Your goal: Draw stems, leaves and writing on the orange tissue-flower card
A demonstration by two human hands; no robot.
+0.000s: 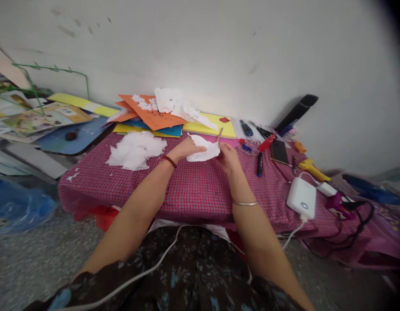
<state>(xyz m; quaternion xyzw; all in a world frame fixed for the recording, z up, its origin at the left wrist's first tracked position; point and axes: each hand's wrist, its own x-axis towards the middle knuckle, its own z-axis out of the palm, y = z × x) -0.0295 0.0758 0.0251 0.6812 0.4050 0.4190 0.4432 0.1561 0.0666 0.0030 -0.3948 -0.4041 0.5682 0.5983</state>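
Note:
A piece of thin white tissue paper (204, 152) is stretched between both hands, just above the checked cloth. My left hand (186, 148) grips its left side, the thumb lying over the paper. At the right edge, my right hand (228, 156) pinches the sheet with its fingertips; some fingers are hidden behind it. A loose heap of torn white tissue pieces (135, 150) lies to the left of my left hand. Just behind the held paper, a pencil (219, 134) points upward at a slant.
Orange card sheets (154, 113) and more crumpled tissue (177, 103) lie along the wall. A blue marker (259, 164), a phone (279, 151), a yellow glue gun (314, 169) and a white power bank (301, 198) with cables occupy the right. A green wire rack (57, 69) stands far left.

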